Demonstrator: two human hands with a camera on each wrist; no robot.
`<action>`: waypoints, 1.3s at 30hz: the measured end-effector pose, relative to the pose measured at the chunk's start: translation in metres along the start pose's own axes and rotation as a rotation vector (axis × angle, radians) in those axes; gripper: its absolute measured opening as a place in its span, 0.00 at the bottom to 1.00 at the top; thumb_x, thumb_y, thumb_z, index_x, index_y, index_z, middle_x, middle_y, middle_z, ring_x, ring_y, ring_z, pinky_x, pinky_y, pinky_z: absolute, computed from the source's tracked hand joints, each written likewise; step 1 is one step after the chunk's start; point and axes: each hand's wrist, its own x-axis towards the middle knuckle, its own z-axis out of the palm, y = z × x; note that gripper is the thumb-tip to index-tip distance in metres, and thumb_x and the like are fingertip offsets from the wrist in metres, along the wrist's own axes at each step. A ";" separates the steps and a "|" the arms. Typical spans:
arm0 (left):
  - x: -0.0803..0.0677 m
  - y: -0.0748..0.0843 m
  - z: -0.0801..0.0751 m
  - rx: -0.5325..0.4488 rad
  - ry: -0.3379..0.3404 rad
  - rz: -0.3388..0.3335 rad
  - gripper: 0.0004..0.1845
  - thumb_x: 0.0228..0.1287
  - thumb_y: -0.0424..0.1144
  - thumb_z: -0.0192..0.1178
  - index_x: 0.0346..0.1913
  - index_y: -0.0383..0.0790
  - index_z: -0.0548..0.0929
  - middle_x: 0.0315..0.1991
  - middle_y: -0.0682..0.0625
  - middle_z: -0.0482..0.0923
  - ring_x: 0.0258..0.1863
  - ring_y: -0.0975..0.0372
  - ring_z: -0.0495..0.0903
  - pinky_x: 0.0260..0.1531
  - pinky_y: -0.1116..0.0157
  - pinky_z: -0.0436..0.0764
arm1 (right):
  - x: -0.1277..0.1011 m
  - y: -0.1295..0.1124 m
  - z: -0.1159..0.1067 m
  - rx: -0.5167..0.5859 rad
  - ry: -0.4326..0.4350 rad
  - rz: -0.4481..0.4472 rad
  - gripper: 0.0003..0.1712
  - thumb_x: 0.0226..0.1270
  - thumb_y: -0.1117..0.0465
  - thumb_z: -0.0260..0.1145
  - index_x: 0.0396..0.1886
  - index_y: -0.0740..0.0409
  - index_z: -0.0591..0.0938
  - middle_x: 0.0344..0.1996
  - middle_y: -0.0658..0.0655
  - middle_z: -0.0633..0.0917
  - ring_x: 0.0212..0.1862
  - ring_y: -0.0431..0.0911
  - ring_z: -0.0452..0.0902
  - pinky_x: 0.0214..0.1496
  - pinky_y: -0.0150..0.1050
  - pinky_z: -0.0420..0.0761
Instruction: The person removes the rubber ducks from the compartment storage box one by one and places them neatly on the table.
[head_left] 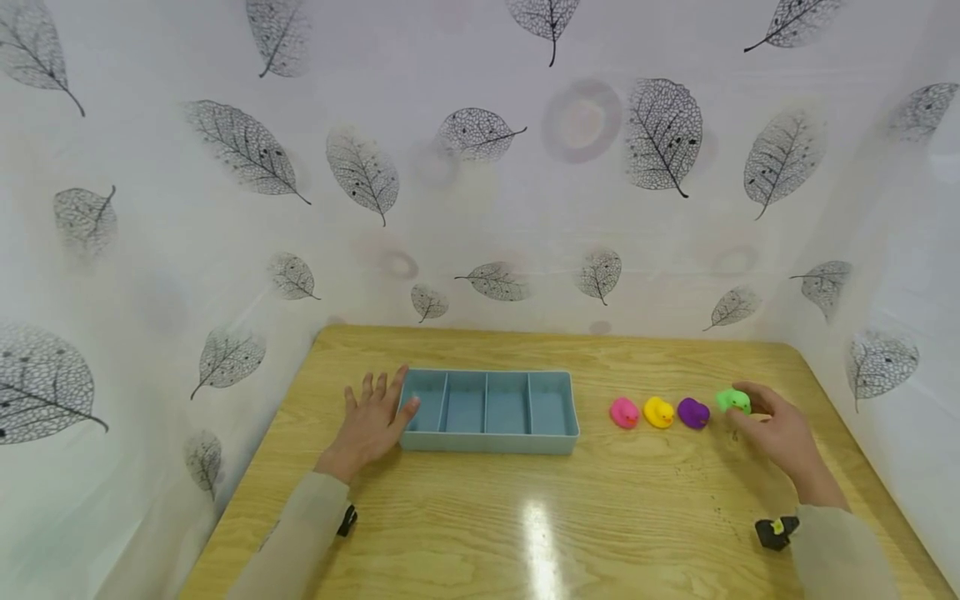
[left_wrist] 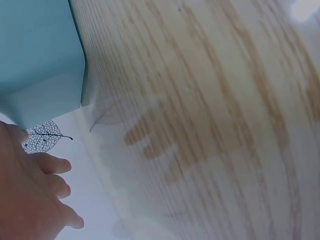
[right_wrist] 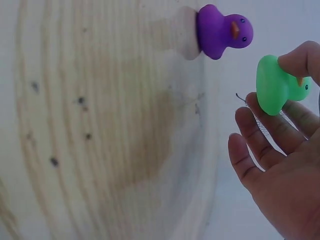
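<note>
The green duck [head_left: 733, 401] is pinched between thumb and fingers [right_wrist: 300, 61] of the right hand [head_left: 780, 433], at the right end of a row — pink duck [head_left: 624, 412], yellow duck [head_left: 659, 412], purple duck [head_left: 693, 413] — on the tabletop [head_left: 525, 517]. The left hand [head_left: 372, 421] is laid flat, fingers spread, against the left end of the blue divided tray [head_left: 489, 445].

green duck [head_left: 732, 401] | rubber, upright | pinched at row's right end
</note>
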 end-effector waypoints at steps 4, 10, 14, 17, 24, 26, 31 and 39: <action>0.000 0.000 0.000 0.005 -0.001 0.000 0.40 0.84 0.65 0.38 0.87 0.48 0.47 0.81 0.25 0.53 0.82 0.29 0.44 0.73 0.21 0.35 | 0.003 0.008 0.003 -0.009 -0.012 0.007 0.36 0.77 0.50 0.67 0.75 0.66 0.72 0.62 0.76 0.81 0.47 0.27 0.72 0.39 0.28 0.75; -0.001 0.001 -0.001 0.004 -0.004 -0.004 0.41 0.83 0.65 0.38 0.87 0.48 0.47 0.81 0.25 0.53 0.82 0.29 0.44 0.73 0.22 0.35 | 0.005 0.015 0.004 -0.011 -0.075 0.024 0.37 0.78 0.50 0.66 0.75 0.69 0.70 0.65 0.79 0.78 0.52 0.42 0.82 0.40 0.21 0.72; -0.001 0.002 -0.002 -0.003 -0.013 -0.008 0.41 0.83 0.65 0.37 0.87 0.48 0.46 0.82 0.25 0.52 0.83 0.29 0.44 0.73 0.22 0.34 | 0.006 0.016 0.005 -0.001 -0.135 0.031 0.38 0.80 0.50 0.64 0.77 0.71 0.67 0.69 0.82 0.73 0.63 0.74 0.75 0.45 0.26 0.76; -0.001 0.002 -0.002 -0.012 -0.019 -0.013 0.41 0.83 0.65 0.38 0.87 0.48 0.46 0.82 0.25 0.51 0.83 0.29 0.43 0.73 0.22 0.34 | 0.009 0.017 0.005 -0.008 -0.150 0.031 0.38 0.80 0.50 0.63 0.77 0.72 0.67 0.69 0.82 0.72 0.63 0.77 0.74 0.48 0.31 0.79; -0.001 0.001 -0.001 -0.019 -0.020 -0.013 0.41 0.83 0.65 0.38 0.87 0.48 0.46 0.82 0.25 0.51 0.83 0.29 0.43 0.73 0.22 0.33 | 0.013 0.020 0.004 -0.004 -0.184 0.036 0.39 0.81 0.50 0.62 0.78 0.72 0.65 0.72 0.82 0.69 0.64 0.77 0.73 0.41 0.25 0.76; -0.001 0.001 -0.001 -0.020 -0.020 -0.013 0.41 0.83 0.65 0.38 0.87 0.48 0.46 0.82 0.25 0.51 0.83 0.29 0.43 0.73 0.22 0.34 | 0.013 0.021 0.004 -0.010 -0.183 0.026 0.38 0.81 0.51 0.62 0.78 0.72 0.65 0.71 0.82 0.70 0.63 0.76 0.74 0.41 0.25 0.77; 0.000 0.000 -0.001 -0.027 -0.022 -0.012 0.41 0.83 0.65 0.38 0.87 0.49 0.45 0.82 0.25 0.51 0.83 0.30 0.43 0.73 0.22 0.34 | 0.013 0.021 0.005 -0.029 -0.184 0.008 0.37 0.80 0.53 0.64 0.77 0.72 0.67 0.71 0.82 0.71 0.63 0.74 0.75 0.40 0.25 0.77; 0.000 0.000 -0.001 -0.026 -0.020 -0.012 0.41 0.83 0.66 0.37 0.87 0.49 0.46 0.82 0.26 0.51 0.83 0.30 0.43 0.73 0.22 0.34 | 0.015 0.022 0.002 -0.049 -0.202 0.015 0.36 0.81 0.53 0.63 0.77 0.71 0.67 0.70 0.83 0.70 0.63 0.77 0.74 0.44 0.34 0.78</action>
